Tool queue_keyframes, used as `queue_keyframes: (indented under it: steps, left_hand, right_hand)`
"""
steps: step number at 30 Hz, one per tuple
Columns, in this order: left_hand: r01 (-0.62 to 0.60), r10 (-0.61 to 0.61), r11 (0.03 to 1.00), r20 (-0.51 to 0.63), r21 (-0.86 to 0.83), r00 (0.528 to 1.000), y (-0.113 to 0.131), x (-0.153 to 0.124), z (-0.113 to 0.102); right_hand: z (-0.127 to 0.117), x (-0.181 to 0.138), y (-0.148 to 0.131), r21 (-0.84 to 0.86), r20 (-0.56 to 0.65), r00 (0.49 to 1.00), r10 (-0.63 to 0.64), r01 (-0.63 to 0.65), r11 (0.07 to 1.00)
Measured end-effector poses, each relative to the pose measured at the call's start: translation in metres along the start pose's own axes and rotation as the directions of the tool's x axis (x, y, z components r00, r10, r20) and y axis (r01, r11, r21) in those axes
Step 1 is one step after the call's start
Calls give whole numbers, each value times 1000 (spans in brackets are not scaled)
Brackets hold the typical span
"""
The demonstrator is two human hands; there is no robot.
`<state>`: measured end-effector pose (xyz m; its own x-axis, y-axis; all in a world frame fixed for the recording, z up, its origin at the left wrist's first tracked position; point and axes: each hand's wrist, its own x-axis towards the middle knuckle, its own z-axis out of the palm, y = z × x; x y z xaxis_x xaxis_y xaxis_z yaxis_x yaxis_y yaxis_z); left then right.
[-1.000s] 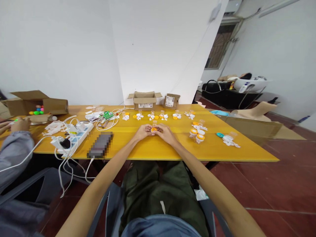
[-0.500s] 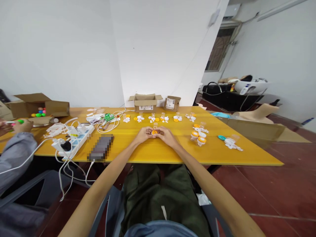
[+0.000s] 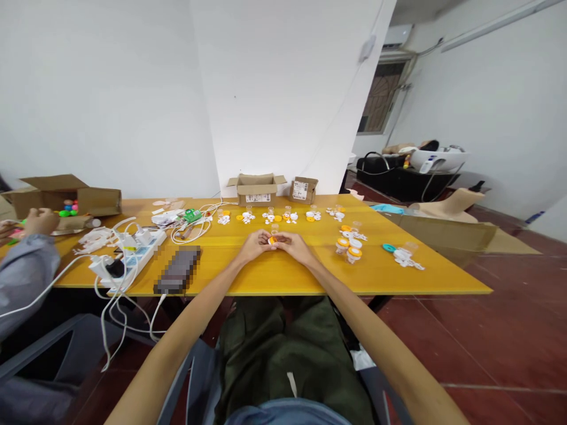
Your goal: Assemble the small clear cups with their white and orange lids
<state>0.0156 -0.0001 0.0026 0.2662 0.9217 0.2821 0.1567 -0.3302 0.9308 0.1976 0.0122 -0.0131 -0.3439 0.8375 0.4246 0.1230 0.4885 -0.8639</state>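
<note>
My left hand [image 3: 254, 245] and my right hand [image 3: 296, 246] meet over the middle of the yellow table [image 3: 283, 271]. Both are closed with the fingertips pinching one small orange and white part [image 3: 271, 239] between them. A little clear cup [image 3: 274, 228] stands just behind the hands. To the right of my right hand stand three small jars with orange lids [image 3: 348, 247]. Further right lie a teal ring [image 3: 388, 248] and loose white pieces [image 3: 405, 257].
A row of small white and orange parts [image 3: 283, 216] lines the far edge before two cardboard boxes [image 3: 256, 188]. A power strip with white cables [image 3: 133, 251] and a dark phone [image 3: 178, 268] lie left. Another person's sleeve [image 3: 24, 274] and hand [image 3: 41, 220] are at far left.
My hands stay together on the small part, with only slight finger shifts. The view has drifted a little. The other person's hand at the left has moved toward the open box.
</note>
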Motion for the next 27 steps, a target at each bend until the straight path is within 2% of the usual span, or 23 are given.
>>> queue_keyframes:
  steps: [8,18,27]
  left_hand:
    - [-72,72,989,4,128,997,2,-5,1]
    - [-71,71,989,2,129,997,3,-5,1]
    - [-95,93,983,18,160,996,2,-6,1]
  right_hand:
    - [-2,1,4,68,45,999,21,-24,997]
    - [-3,1,4,84,61,998,6,-11,996]
    - [-3,1,5,135,54,997,59,-66,989]
